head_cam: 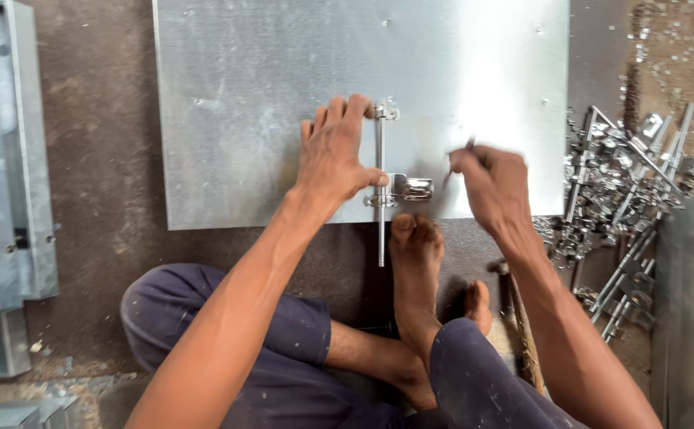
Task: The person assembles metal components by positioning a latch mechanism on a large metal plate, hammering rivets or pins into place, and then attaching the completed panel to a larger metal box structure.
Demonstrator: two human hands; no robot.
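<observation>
A large grey metal sheet [267,79] lies flat on the floor in front of me. A shiny metal latch rod with a handle bracket [381,159] runs across its near edge and sticks out past it. My left hand [332,151] presses down on the rod and bracket, fingers spread over the sheet. My right hand [490,179] hovers just right of the bracket, pinching a small thin dark piece [458,155] between thumb and fingers; it is blurred. My bare foot [415,246] rests against the sheet's near edge below the bracket.
A heap of shiny latch rods and brackets [625,183] lies to the right. Grey metal channel pieces [5,159] lie at the left, and another metal panel [692,310] at the right. A hammer handle [521,326] lies by my right leg. The floor is brown dirt.
</observation>
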